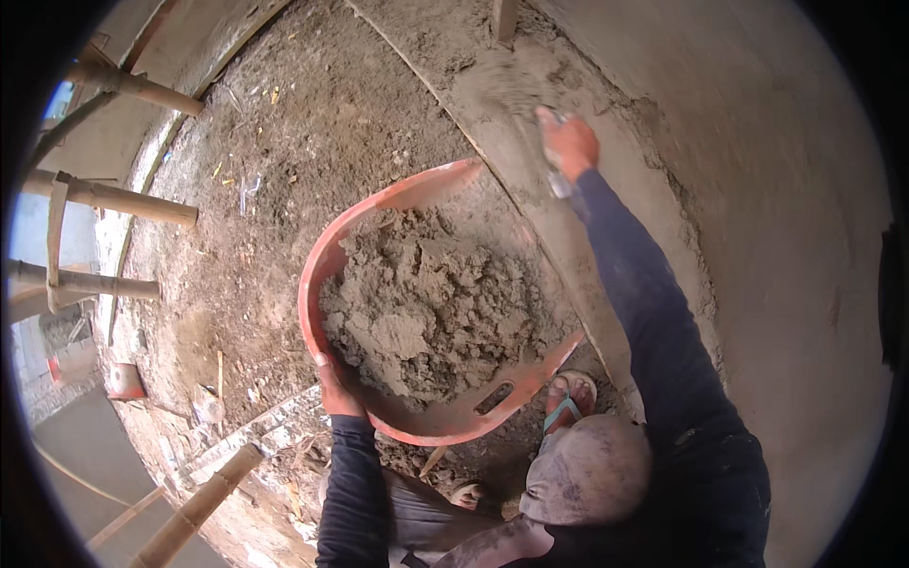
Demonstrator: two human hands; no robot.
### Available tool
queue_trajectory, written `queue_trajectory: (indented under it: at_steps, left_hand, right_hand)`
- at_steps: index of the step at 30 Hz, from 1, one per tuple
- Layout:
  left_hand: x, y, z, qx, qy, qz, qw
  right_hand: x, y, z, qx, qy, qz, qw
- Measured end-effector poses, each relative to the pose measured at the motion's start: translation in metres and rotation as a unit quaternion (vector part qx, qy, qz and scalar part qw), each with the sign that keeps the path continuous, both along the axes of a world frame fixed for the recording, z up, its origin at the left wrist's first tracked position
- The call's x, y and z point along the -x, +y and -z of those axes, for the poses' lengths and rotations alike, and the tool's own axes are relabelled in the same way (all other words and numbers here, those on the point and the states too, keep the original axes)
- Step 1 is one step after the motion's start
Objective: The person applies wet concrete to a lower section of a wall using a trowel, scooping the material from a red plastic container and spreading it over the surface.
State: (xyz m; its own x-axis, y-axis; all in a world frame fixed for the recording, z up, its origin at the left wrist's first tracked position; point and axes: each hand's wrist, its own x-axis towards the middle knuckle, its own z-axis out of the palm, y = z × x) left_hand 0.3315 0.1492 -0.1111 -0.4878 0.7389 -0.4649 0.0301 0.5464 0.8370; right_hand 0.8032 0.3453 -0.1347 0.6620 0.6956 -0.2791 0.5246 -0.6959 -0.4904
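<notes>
Bamboo poles (118, 201) jut in along the far left, with another pole slanting across the near left. A small red and white bucket (125, 381) sits at the left on the dirt ground (256, 256), which is strewn with scraps. Moving right, my left hand (338, 390) is closed on the near left rim of a wide orange-red tub (311, 284), thumb over the edge, fingers mostly hidden. Wet grey mortar (431, 303) lies heaped inside the tub, lumpy and highest in the middle. Close to the near right of the tub is my foot (568, 393) in a sandal, and nearer still my cloth-covered knee (587, 473). Far right of the tub, my right hand (573, 147) is wrapped around a grey tool (560, 182), blurred so I can't make out its full shape, above a mortar-covered strip (632, 175). Beyond its ragged right edge stands a smooth grey wall (795, 218).
</notes>
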Motion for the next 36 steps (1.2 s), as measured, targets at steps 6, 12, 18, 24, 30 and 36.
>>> queue_trajectory:
  at_steps: [6, 12, 18, 24, 30, 36]
  left_hand:
    - [-0.02, 0.006, -0.012, 0.039, -0.026, -0.012, 0.999]
    - [-0.017, 0.004, 0.0, 0.031, 0.003, 0.038, 0.999]
    - [0.002, -0.002, -0.001, 0.041, 0.073, 0.082, 0.993]
    - [-0.009, 0.007, 0.004, 0.039, 0.064, 0.092, 0.993]
    - [0.006, 0.007, 0.014, 0.034, 0.005, 0.054, 0.998]
    - [0.018, -0.005, 0.018, 0.006, 0.132, 0.148, 0.98]
  right_hand:
    - [-0.003, -0.092, 0.008, -0.226, 0.418, 0.205, 0.856]
    - [-0.011, 0.018, 0.034, -0.156, 0.294, 0.112, 0.936]
    - [-0.024, 0.037, 0.017, -0.162, 0.207, 0.277, 0.924]
    - [-0.064, -0.06, 0.036, -0.331, 0.353, 0.341, 0.806]
    - [-0.046, -0.179, -0.042, -0.034, 0.065, -0.091, 0.993]
    - [-0.063, -0.227, -0.017, 0.033, -0.106, -0.161, 0.981]
